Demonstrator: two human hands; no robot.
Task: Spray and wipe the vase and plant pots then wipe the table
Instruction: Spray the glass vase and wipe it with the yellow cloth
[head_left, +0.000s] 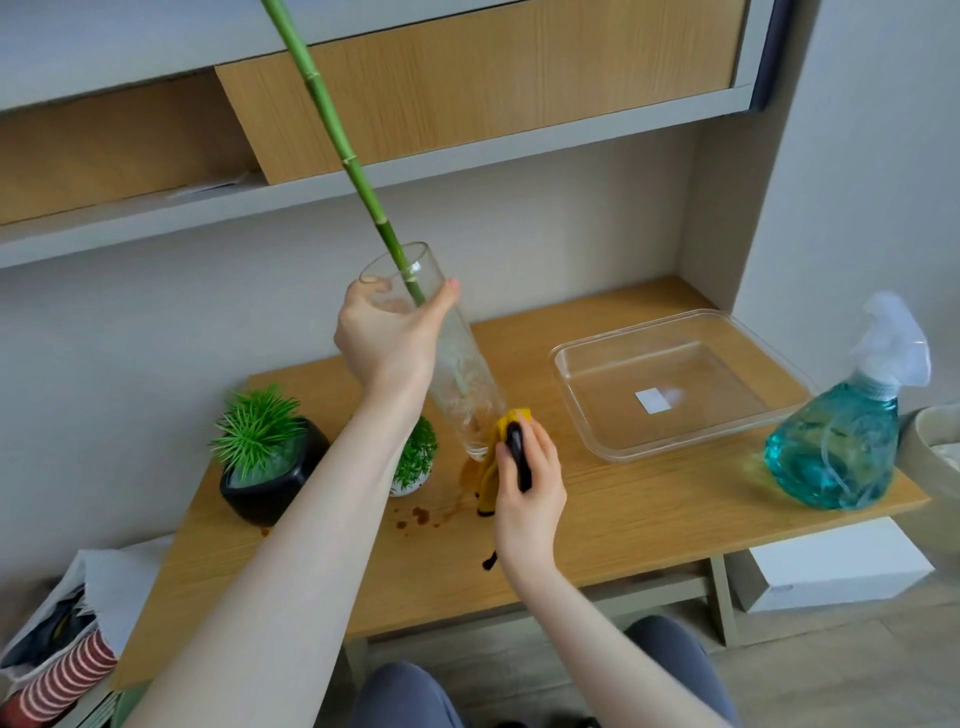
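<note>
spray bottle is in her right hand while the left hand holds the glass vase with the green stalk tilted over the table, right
Not quite. The head view shows the spray bottle standing on the table, untouched. The right hand grips a yellow cloth against the glass vase. The left hand does hold the vase tilted, green stalk inside.

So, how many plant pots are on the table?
2. The black pot stands at the table's left end; the small white pot is just right of it, partly hidden behind the left forearm.
</note>
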